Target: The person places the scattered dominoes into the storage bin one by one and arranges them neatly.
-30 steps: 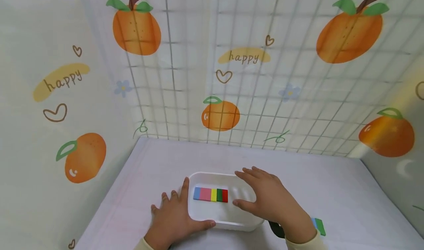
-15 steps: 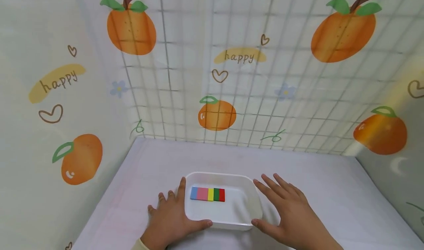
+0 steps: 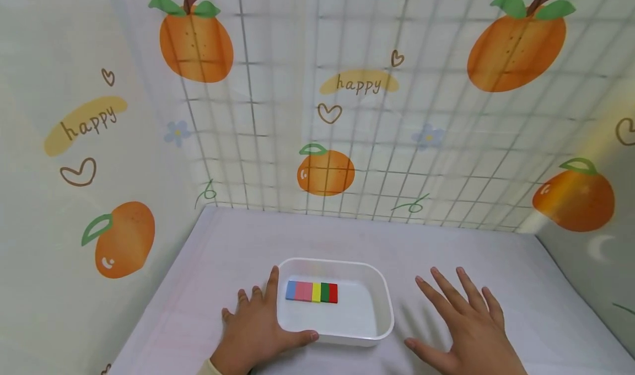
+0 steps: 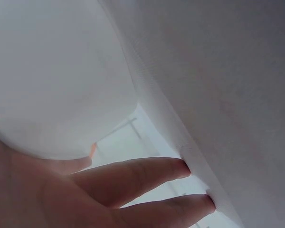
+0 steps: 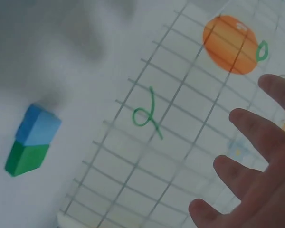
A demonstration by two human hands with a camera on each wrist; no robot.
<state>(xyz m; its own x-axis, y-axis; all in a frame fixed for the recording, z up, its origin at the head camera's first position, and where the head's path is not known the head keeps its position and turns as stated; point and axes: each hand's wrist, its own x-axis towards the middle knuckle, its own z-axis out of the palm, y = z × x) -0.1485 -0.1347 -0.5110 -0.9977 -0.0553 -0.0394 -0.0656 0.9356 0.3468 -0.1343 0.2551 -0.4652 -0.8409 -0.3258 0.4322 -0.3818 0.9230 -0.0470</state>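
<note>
A white rectangular tray (image 3: 367,339) stands on the table. Inside it, near the left end, lies a row of small coloured blocks (image 3: 303,291): blue, pink, yellow, green and red. My left hand (image 3: 255,325) rests at the tray's left front corner, index finger along the side and thumb at the front rim. In the left wrist view the tray's pale wall (image 4: 57,80) lies beside the fingers. My right hand (image 3: 473,331) hovers spread to the right of the tray, holding nothing. A blue block (image 5: 40,126) and a green block (image 5: 27,159) lie end to end in the right wrist view.
A white cloth (image 3: 278,226) covers the table. Behind it rises a curtain-like backdrop (image 3: 397,165) printed with oranges and grid lines. Similar printed sheets (image 3: 59,226) close off the left and right sides.
My right hand has moved right, from over the tray to beside it, with its fingers spreading. The left hand keeps its place at the tray, and the block row stays as it was.
</note>
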